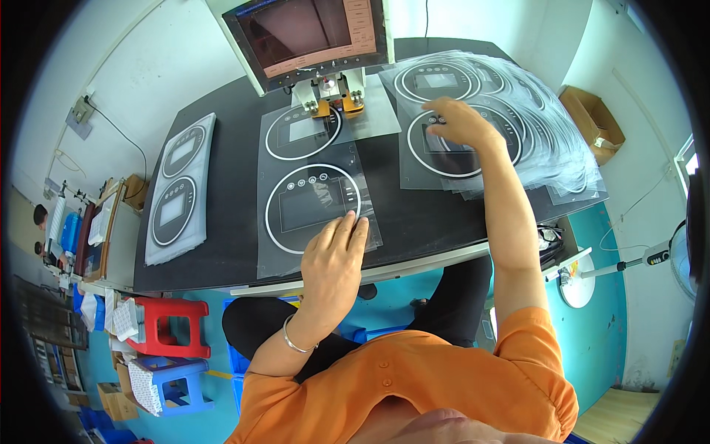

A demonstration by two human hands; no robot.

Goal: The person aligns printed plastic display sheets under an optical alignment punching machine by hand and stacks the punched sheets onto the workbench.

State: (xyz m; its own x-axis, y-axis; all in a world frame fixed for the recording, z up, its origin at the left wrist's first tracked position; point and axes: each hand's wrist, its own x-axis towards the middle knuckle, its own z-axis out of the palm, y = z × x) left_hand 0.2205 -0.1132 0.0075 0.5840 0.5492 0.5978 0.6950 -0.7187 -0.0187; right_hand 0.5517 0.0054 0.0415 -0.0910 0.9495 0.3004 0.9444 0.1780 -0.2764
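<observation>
The work appears to be partway along: a single printed clear film sheet (310,181) lies on the black table (233,177), its far circular panel partly beneath the head of a bench machine (329,92), while more sheets lie on both sides. Which side is finished and which is left cannot be told from this view. The left hand (333,259) rests its extended fingers flat on the near right edge of the middle sheet, pressing rather than grasping. The right hand (458,122) is over the near left part of the fanned pile (562,140), thumb and fingertips apart and clasping nothing visible; whether it touches the top sheet is unclear. Counted, there is one sheet in the middle bearing two ringed panels, one squared stack (177,185) at the left showing two more, and one fanned pile at the right; the layers in both overlap too closely to number. One monitor (299,33) stands above the machine head, and one bracelet (291,337) circles the left wrist.
</observation>
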